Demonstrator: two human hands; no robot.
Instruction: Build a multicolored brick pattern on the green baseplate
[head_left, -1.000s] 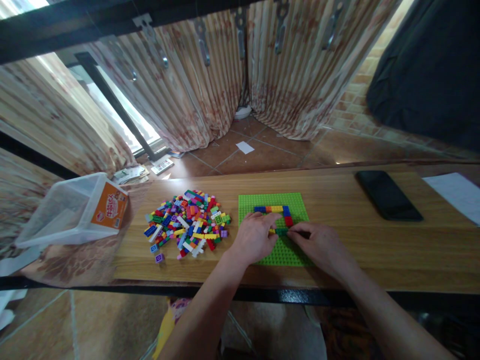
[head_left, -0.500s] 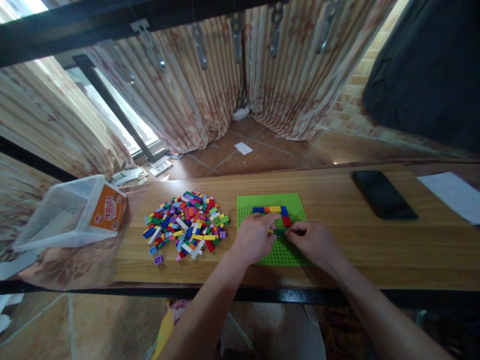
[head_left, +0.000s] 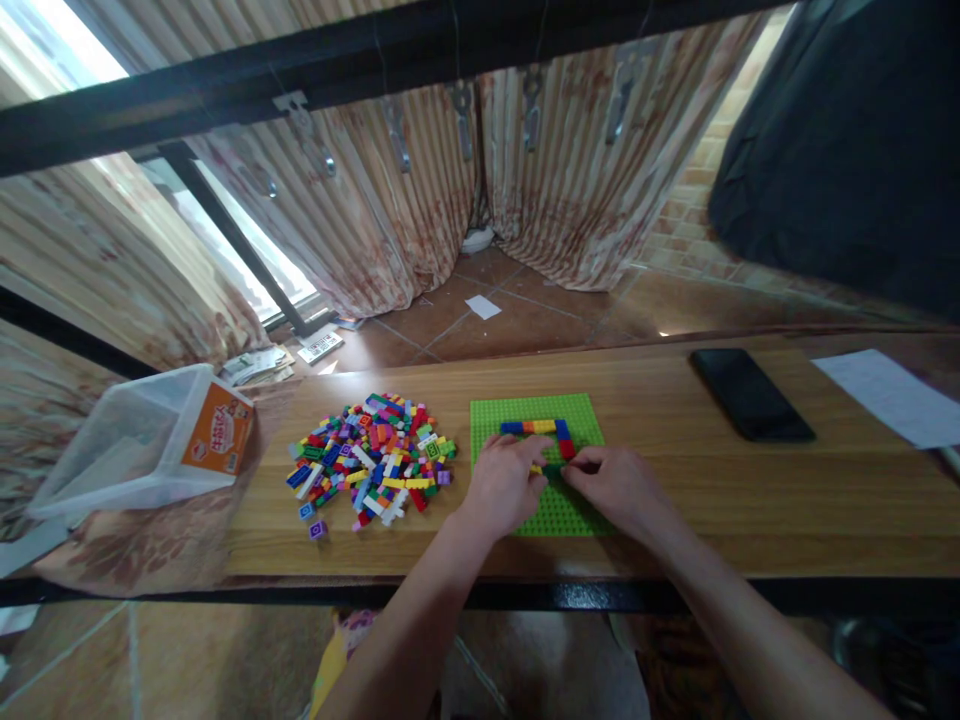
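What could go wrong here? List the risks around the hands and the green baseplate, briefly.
1. Both hands, left hand and right hand, press small bricks on the green baseplate; it lies loose on the wooden table and might slide.
2. The left forearm passes close to the brick pile and could scatter it.
3. The fingers hide the joint, so a brick may seat crooked.

On the surface [head_left: 675, 520], a baseplate [head_left: 585, 415] sits at centre, with a brick pile [head_left: 371, 460] to its left, a tub [head_left: 142, 440] farther left, and a phone [head_left: 750, 393] and paper [head_left: 892, 396] to its right.
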